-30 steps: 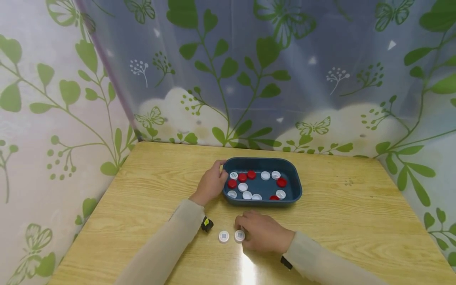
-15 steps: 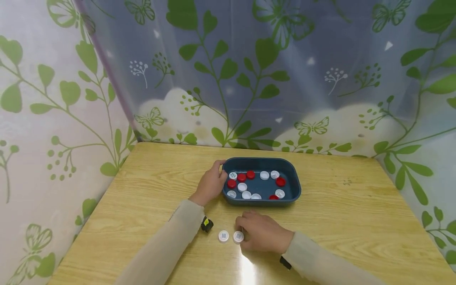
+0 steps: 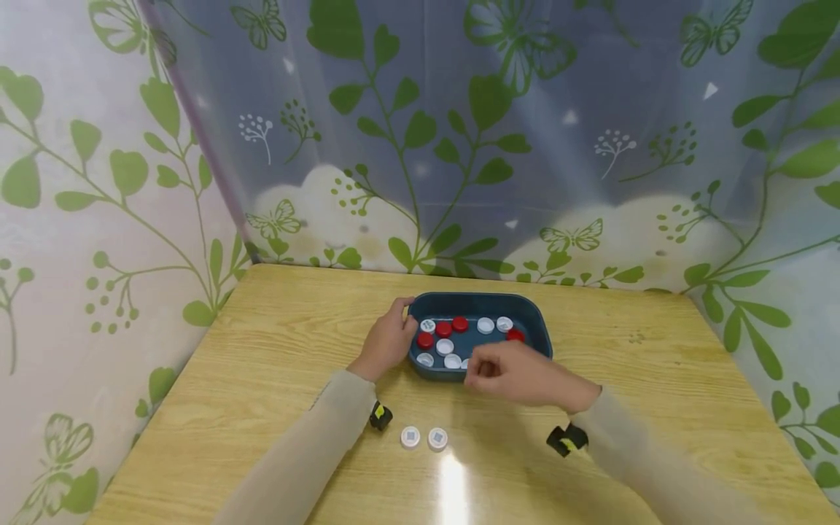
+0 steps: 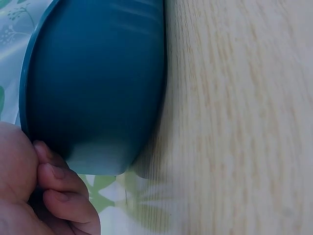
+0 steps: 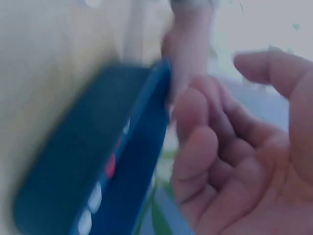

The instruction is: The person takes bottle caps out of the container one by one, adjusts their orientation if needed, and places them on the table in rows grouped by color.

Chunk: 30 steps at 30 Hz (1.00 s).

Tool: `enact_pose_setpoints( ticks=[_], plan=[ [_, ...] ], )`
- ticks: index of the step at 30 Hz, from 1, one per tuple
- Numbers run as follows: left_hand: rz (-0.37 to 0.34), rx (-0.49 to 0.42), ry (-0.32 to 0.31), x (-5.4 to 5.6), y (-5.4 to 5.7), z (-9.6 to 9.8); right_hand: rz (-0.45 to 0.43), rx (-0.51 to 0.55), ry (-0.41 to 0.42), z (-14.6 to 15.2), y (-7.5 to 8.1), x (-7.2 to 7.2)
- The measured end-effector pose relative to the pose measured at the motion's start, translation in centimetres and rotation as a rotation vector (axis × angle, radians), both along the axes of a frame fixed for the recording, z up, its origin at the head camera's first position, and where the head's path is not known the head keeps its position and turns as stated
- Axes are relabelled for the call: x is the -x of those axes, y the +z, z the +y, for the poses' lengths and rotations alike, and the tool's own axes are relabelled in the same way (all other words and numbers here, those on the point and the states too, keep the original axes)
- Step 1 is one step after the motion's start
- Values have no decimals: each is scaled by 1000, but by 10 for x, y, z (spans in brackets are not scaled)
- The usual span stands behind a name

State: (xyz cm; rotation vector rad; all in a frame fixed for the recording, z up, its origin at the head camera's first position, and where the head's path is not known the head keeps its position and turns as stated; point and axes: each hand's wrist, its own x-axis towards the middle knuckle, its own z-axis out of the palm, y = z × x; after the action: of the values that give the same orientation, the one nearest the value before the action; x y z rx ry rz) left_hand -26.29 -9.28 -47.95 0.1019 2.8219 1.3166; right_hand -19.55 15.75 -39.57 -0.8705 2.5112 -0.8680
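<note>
White plastic marks the nearest things: two white caps lie side by side, flat faces up, low in the middle of the head view on the wooden surface, with nothing touching them. Half a second ago the right hand rested against the right-hand cap of the pair; now it has let go and lifted up the frame to hover over the near rim of the blue tray. From that I judge the second cap is set down and the hand is going back for another.

The right wrist view, though blurred, shows this hand with palm empty and fingers loosely curled, thumb apart, the grip holding nothing, just above the tray's edge.

The left hand is where it was, at the tray's left end: thumb over the rim, fingers curled against the outer wall, a grip that steadies the tray.

The tray sits at the centre of the head view with its long axis running left to right across the frame, open side up. Inside lie red caps and white ones, all flat.

Farthest back hangs a curtain printed with green leaves and butterflies.
</note>
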Motion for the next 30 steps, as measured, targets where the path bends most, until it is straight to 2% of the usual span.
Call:
enact_pose_setpoints(
  ticks=[2,4,5,8,12,16,20,26,30],
  plan=[
    [4,2,3,0,-1,0,47,-5,-60,12,6,14],
    [8,0,7,-1,-2,0,167,-111,-88,21,6,26],
    [9,-2,10,0,-2,0,232,-188,-76,25,4,31],
    [4,2,15,0,-3,0,421,-421,35,33,-4,44],
    [3,8,13,0,-4,0,512,-557,168,40,-16,58],
    [30,16,13,0,-2,1,519,-598,225,43,-26,70],
    [52,32,12,1,-2,1,474,-590,254,47,-34,77],
    [43,33,13,2,-3,2,325,-464,176,54,-46,85],
    [26,30,20,1,-4,1,277,-369,136,59,-58,89]
  ],
)
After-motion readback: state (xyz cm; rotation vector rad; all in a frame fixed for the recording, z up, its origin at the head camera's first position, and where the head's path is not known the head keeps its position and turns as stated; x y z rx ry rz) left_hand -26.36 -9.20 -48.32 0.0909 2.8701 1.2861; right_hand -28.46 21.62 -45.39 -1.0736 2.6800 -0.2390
